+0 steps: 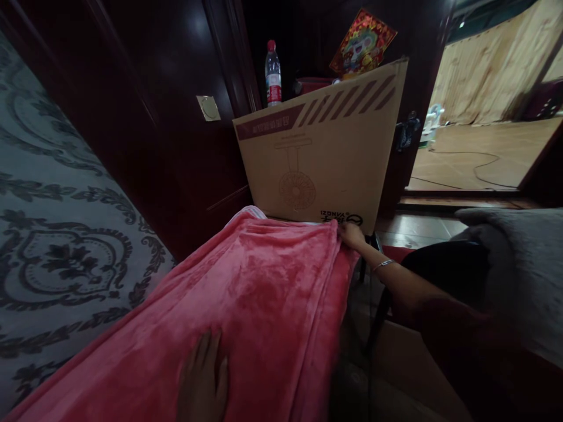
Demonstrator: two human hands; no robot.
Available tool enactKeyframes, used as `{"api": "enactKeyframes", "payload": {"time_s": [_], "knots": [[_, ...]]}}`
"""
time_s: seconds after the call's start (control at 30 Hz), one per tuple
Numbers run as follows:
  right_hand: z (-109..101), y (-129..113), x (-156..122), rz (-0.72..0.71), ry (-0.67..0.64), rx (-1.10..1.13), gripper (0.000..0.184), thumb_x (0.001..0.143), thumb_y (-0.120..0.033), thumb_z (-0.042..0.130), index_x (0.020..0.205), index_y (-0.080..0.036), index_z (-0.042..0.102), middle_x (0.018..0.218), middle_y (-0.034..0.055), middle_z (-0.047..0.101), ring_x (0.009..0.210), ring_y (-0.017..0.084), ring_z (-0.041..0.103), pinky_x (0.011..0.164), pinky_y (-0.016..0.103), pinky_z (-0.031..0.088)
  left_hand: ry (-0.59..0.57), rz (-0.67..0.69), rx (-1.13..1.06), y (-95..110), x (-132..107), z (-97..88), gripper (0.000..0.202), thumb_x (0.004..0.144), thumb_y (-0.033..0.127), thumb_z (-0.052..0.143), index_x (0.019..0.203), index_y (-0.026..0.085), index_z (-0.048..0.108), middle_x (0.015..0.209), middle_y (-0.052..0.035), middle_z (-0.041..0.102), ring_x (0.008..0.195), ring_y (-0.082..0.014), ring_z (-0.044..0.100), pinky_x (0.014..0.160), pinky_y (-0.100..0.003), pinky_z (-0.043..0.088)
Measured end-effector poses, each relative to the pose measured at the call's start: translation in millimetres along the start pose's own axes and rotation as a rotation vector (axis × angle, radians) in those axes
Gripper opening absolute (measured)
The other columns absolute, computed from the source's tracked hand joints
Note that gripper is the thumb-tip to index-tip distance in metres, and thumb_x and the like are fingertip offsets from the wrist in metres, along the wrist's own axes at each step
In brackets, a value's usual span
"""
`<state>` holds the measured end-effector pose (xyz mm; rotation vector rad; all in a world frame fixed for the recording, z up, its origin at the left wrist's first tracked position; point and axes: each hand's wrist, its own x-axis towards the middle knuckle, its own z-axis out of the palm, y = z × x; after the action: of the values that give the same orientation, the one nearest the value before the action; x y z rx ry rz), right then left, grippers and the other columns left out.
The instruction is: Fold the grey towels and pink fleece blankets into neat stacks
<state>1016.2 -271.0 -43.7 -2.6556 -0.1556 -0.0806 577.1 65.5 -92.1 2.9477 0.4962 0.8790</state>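
Observation:
A pink fleece blanket (259, 293) lies spread over a long surface that runs away from me. My left hand (203, 378) rests flat on the near part of the blanket, fingers together and extended. My right hand (350, 234), with a thin bracelet on the wrist, reaches to the blanket's far right corner and pinches its edge. Just behind that corner stands a large cardboard box (325, 152) with a fan drawing, printed upside down.
A patterned grey wall (53, 234) runs along the left and a dark wooden door (167, 117) stands behind it. A water bottle (273, 73) stands behind the box. A doorway (484, 117) opens at the right onto a lit room. Grey cloth (519, 269) lies at right.

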Motion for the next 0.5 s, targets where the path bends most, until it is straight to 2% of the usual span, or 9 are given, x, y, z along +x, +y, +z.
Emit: {"api": "enactKeyframes", "payload": {"time_s": [0.13, 0.23, 0.37, 0.43, 0.5], "knots": [[1.6, 0.7, 3.7, 0.092, -0.026, -0.001, 0.035, 0.093, -0.029, 0.053, 0.117, -0.011, 0.071, 0.113, 0.0210, 0.070, 0.104, 0.027, 0.069, 0.077, 0.027, 0.050, -0.015, -0.040, -0.018, 2.3, 0.2, -3.5, 0.052, 0.092, 0.035, 0.037, 0.133, 0.017, 0.063, 0.139, -0.0099, 0.063, 0.132, -0.0277, 0.054, 0.112, -0.052, 0.042], [-0.2, -0.9, 6.8, 0.111, -0.058, 0.004, 0.030, 0.094, -0.029, 0.056, 0.110, -0.009, 0.072, 0.110, 0.0217, 0.070, 0.102, 0.026, 0.069, 0.079, 0.028, 0.051, -0.021, -0.040, -0.008, 5.0, 0.6, -6.5, 0.052, 0.093, 0.034, 0.035, 0.132, 0.016, 0.064, 0.138, -0.0112, 0.063, 0.132, -0.0289, 0.055, 0.111, -0.053, 0.043], [-10.6, 0.2, 8.5, 0.103, -0.088, 0.029, 0.026, 0.096, -0.036, 0.060, 0.104, -0.012, 0.070, 0.103, 0.0104, 0.072, 0.093, 0.019, 0.069, 0.083, 0.033, 0.053, -0.023, -0.033, 0.004, 5.0, 1.3, -6.1, 0.052, 0.093, 0.034, 0.034, 0.130, 0.014, 0.065, 0.137, -0.0125, 0.063, 0.130, -0.0301, 0.056, 0.108, -0.054, 0.045], [-16.3, 1.3, 6.9, 0.101, -0.099, 0.060, 0.028, 0.098, -0.039, 0.058, 0.098, -0.013, 0.070, 0.092, 0.0060, 0.072, 0.083, 0.017, 0.069, 0.079, 0.032, 0.055, -0.025, -0.033, 0.000, 4.0, 1.6, -4.6, 0.051, 0.092, 0.033, 0.036, 0.130, 0.015, 0.065, 0.137, -0.0119, 0.064, 0.130, -0.0294, 0.056, 0.110, -0.053, 0.044], [-19.4, 0.6, 3.5, 0.095, -0.087, 0.109, 0.033, 0.100, -0.039, 0.053, 0.094, -0.012, 0.072, 0.080, 0.0066, 0.072, 0.072, 0.016, 0.069, 0.070, 0.027, 0.053, -0.020, -0.036, -0.005, 3.4, 1.8, -3.2, 0.051, 0.091, 0.033, 0.038, 0.129, 0.015, 0.066, 0.135, -0.0119, 0.065, 0.128, -0.0295, 0.057, 0.111, -0.054, 0.043]]}}
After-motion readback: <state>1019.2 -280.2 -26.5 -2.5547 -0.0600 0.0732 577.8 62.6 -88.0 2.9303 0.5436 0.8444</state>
